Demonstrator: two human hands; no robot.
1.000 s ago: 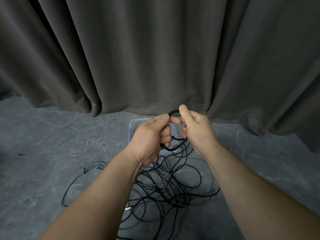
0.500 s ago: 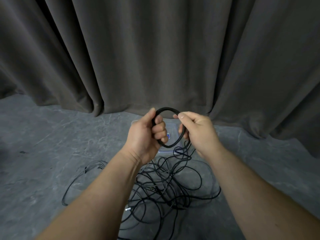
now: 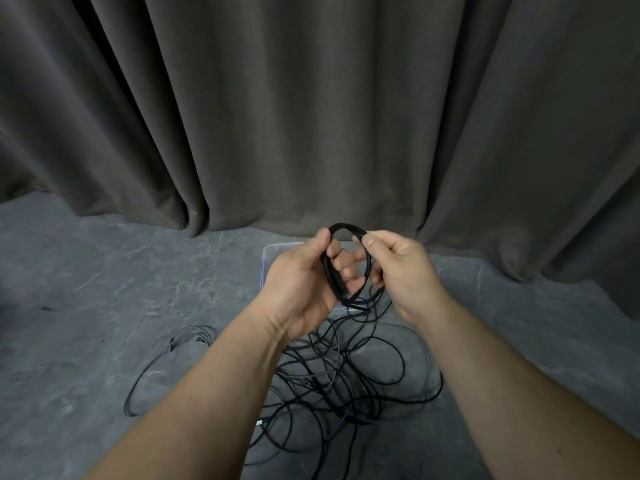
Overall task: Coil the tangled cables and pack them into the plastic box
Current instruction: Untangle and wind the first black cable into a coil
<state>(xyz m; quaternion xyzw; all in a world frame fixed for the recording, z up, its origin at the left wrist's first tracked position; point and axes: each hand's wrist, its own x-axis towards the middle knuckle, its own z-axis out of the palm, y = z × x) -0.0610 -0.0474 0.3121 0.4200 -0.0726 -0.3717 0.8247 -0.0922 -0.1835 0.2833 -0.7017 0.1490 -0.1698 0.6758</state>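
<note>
Setting: grey stone-look floor (image 3: 86, 306) before a dark pleated curtain (image 3: 311, 98), seen from a head-worn camera.
Coil: a small black cable coil (image 3: 341, 261) is held up between both hands, above the far end of the cable heap and in front of the box.
Left hand: the left hand (image 3: 298, 289) curls its fingers through the coil's ring and grips its left side, thumb on top.
Right hand: the right hand (image 3: 401, 268) pinches the coil's upper right side between thumb and fingers.
Trailing strand: thin black cable hangs from the bottom of the coil toward the heap; whether it belongs to the coil or merely passes behind it cannot be told.
Heap: the tangled cables (image 3: 346, 375) lie in loose, crossing loops on the floor below the forearms, with one thinner loop (image 3: 166, 362) strayed to the left.
Box: the clear plastic box (image 3: 268, 254) sits on the floor just beyond the heap, mostly hidden behind the hands; its contents cannot be seen.
Progress: early, by appearances. One cable is wound and not yet packed; the bulk of the tangle remains to be separated, coiled and boxed.
</note>
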